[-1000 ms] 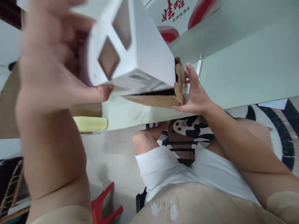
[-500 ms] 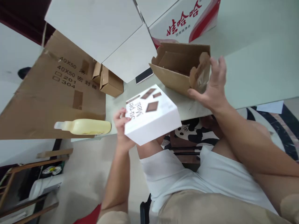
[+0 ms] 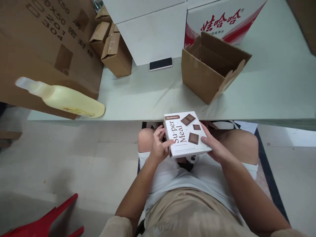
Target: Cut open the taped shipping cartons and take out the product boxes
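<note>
A white box [image 3: 185,134] printed with brown squares and the words "Su-per Meal" rests over my lap, just below the table's front edge. My left hand [image 3: 159,146] grips its left side, thumb on top. On the box's right side my right hand [image 3: 214,147] holds it with fingers curled along the edge. An open brown cardboard carton [image 3: 211,69] stands empty on the pale green table [image 3: 148,95] above the box, flaps up.
A black phone [image 3: 160,64] lies behind the carton beside large white boxes [image 3: 153,29]. A red-and-white printed case [image 3: 222,19] stands at the back. Small brown cartons [image 3: 115,49], a big flat cardboard sheet [image 3: 46,42] and a yellow bottle [image 3: 66,98] occupy the left. A red stool [image 3: 44,223] sits on the floor.
The white box came down from near the camera into my lap. My right hand let go of the brown carton's flap and took the box's right side.
</note>
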`<state>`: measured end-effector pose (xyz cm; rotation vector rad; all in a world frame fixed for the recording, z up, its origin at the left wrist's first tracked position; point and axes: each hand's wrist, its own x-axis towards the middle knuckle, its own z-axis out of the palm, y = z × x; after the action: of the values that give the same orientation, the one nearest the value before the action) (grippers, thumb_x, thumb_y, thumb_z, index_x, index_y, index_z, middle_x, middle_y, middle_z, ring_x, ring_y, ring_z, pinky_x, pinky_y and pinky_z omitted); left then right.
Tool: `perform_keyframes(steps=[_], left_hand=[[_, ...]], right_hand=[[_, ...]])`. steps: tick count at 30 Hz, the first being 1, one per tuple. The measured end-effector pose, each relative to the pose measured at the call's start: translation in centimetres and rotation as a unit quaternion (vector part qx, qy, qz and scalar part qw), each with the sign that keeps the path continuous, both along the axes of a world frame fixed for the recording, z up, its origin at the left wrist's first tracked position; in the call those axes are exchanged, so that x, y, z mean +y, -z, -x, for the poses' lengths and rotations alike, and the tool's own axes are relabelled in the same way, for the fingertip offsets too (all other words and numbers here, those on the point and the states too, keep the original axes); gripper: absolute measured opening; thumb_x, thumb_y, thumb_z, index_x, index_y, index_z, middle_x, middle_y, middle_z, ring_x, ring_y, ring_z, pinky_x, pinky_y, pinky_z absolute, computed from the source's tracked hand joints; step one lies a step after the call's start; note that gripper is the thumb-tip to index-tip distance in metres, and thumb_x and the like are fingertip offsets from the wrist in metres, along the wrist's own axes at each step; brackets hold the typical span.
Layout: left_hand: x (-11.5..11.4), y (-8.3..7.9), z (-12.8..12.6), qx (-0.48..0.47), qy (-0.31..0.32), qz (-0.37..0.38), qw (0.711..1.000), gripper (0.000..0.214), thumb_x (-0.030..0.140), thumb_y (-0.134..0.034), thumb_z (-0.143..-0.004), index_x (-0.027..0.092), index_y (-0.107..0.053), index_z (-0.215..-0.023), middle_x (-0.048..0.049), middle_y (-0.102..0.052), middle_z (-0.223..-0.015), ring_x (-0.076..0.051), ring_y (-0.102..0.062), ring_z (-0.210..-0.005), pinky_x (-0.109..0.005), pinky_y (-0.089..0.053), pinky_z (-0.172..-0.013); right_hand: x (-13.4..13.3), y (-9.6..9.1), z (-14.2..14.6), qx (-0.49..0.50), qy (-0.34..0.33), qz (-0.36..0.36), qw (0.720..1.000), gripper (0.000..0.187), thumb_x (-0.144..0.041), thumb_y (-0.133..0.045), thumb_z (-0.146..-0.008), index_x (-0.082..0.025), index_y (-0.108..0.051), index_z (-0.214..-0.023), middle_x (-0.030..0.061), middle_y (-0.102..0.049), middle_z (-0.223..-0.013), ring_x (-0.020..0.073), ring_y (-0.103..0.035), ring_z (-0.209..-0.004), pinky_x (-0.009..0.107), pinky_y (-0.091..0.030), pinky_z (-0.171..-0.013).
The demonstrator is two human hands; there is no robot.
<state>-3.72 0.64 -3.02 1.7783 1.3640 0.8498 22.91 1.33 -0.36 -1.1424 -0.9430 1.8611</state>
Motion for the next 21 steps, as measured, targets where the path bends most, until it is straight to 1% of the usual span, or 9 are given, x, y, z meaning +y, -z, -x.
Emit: perform_keyframes(steps=[3, 5, 6, 9, 11, 12, 15, 18, 21], left_hand=[[0.4, 0.6, -0.4, -0.081, -0.033, 0.043, 0.995, 0.035, 0.047, -0.06, -0.092, 0.031, -0.057, -0.123, -0.0138, -0.042, -0.148, -0.034, -0.047, -0.149, -0.062, -0.048, -0.119], [1.0, 0.4, -0.6, -0.15, -0.063, 0.131, 0.978, 0.058, 0.057, -0.049, -0.096, 0.032, -0.038, -0.147, -0.0175, -0.046, -0.149, -0.031, -0.061, -0.135, -0.059, -0.055, -0.111], [1.3, 0.0, -0.6, -0.183, -0.055, 0.182, 0.964, 0.067, 0.064, -0.045, -0.097, 0.031, -0.03, -0.154, -0.0186, -0.047, -0.15, -0.031, -0.063, -0.132, -0.057, -0.057, -0.109], [1.7, -1.6, -0.6, -0.22, 0.075, 0.275, 0.933, 0.098, 0.08, -0.056, -0.086, 0.029, -0.022, -0.163, -0.0185, -0.047, -0.16, -0.036, -0.054, -0.145, -0.055, -0.051, -0.118], [1.5, -2.6, -0.6, -0.197, 0.153, 0.27, 0.93, 0.117, 0.08, -0.066, -0.08, 0.027, -0.012, -0.168, -0.018, -0.044, -0.166, -0.039, -0.045, -0.153, -0.056, -0.043, -0.125], [1.2, -2.9, -0.6, -0.188, 0.162, 0.262, 0.933, 0.124, 0.079, -0.069, -0.079, 0.025, -0.003, -0.169, -0.0185, -0.043, -0.167, -0.04, -0.043, -0.154, -0.056, -0.04, -0.126], [1.0, -3.2, -0.6, -0.194, 0.114, 0.228, 0.947, 0.125, 0.078, -0.064, -0.084, 0.02, 0.005, -0.17, -0.0194, -0.045, -0.166, -0.039, -0.042, -0.155, -0.055, -0.034, -0.13], [2.8, -3.5, 0.0, -0.239, 0.034, 0.174, 0.955, 0.107, 0.075, -0.057, -0.09, 0.021, -0.011, -0.17, -0.0156, -0.042, -0.169, -0.036, -0.039, -0.157, -0.049, -0.029, -0.132], [7.3, -5.1, 1.1, -0.264, -0.03, 0.099, 0.959, 0.092, 0.07, -0.061, -0.088, 0.025, -0.033, -0.164, -0.0121, -0.051, -0.162, -0.034, -0.052, -0.142, -0.043, -0.045, -0.118]], right_hand=[[-1.7, 0.6, 0.0, -0.016, 0.046, 0.022, 0.999, 0.095, -0.064, -0.073, -0.082, -0.041, -0.027, -0.163, 0.0033, -0.042, -0.168, 0.0322, -0.049, -0.15, 0.056, -0.044, -0.122], [-2.2, 0.8, 0.2, -0.064, 0.09, -0.017, 0.994, 0.098, -0.065, -0.073, -0.081, -0.038, -0.026, -0.163, 0.0074, -0.046, -0.165, 0.0331, -0.051, -0.147, 0.057, -0.045, -0.121], [-2.3, 0.9, 0.2, -0.09, 0.107, -0.042, 0.989, 0.099, -0.064, -0.074, -0.081, -0.036, -0.025, -0.163, 0.0095, -0.048, -0.162, 0.0335, -0.053, -0.145, 0.056, -0.047, -0.12], [-2.0, 1.1, 0.2, -0.142, 0.134, -0.108, 0.975, 0.097, -0.064, -0.072, -0.083, -0.033, -0.025, -0.162, 0.0127, -0.052, -0.157, 0.0339, -0.056, -0.141, 0.054, -0.049, -0.117], [-1.6, 1.2, 0.0, -0.151, 0.129, -0.131, 0.971, 0.092, -0.066, -0.066, -0.086, -0.033, -0.026, -0.162, 0.0127, -0.051, -0.158, 0.0341, -0.053, -0.144, 0.054, -0.047, -0.12], [-1.3, 1.3, -0.1, -0.158, 0.123, -0.137, 0.97, 0.091, -0.067, -0.063, -0.088, -0.032, -0.026, -0.163, 0.0122, -0.048, -0.161, 0.0343, -0.05, -0.147, 0.055, -0.044, -0.122], [-0.3, 1.2, -0.1, -0.2, 0.077, -0.154, 0.965, 0.092, -0.068, -0.06, -0.091, -0.033, -0.022, -0.167, 0.009, -0.035, -0.171, 0.0339, -0.037, -0.157, 0.057, -0.032, -0.13], [2.0, 0.3, 1.2, -0.216, 0.025, -0.186, 0.958, 0.096, -0.066, -0.061, -0.092, -0.033, -0.014, -0.169, 0.0072, -0.032, -0.173, 0.0325, -0.034, -0.159, 0.056, -0.031, -0.13], [6.6, -1.8, 4.0, -0.183, 0.027, -0.235, 0.954, 0.099, -0.065, -0.06, -0.092, -0.033, -0.009, -0.17, 0.0091, -0.038, -0.169, 0.0333, -0.045, -0.151, 0.055, -0.044, -0.122]])
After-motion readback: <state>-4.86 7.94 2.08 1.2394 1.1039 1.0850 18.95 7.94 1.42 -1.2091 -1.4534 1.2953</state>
